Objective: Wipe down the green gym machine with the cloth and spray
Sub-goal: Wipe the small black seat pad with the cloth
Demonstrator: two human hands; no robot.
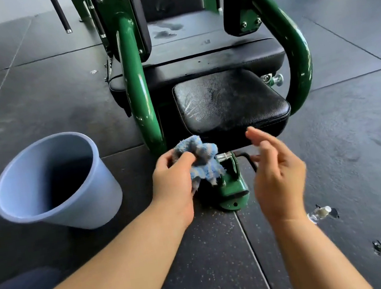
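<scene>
Left hand [174, 178] grips the bunched blue striped cloth [202, 157], fingers clamped round it. The cloth lies against the top of the low green bracket [232, 187] at the foot of the green gym machine [140, 90], below the black seat pad [230, 102]. Judged step: wiping the base fitting. Right hand [277, 171] hovers just beside the bracket, fingers apart, holding nothing, probably ready to steady it. Blue bucket [50, 183] stands on the floor near the left arm, handy for rinsing. No spray bottle identifiable.

Machine [141, 97]: glossy green tubes, black pads, damp streaks on seat [227, 100], upright. Cloth [201, 157]: blue, frayed, bunched in left hand [172, 178], against low green bracket [233, 183].
</scene>
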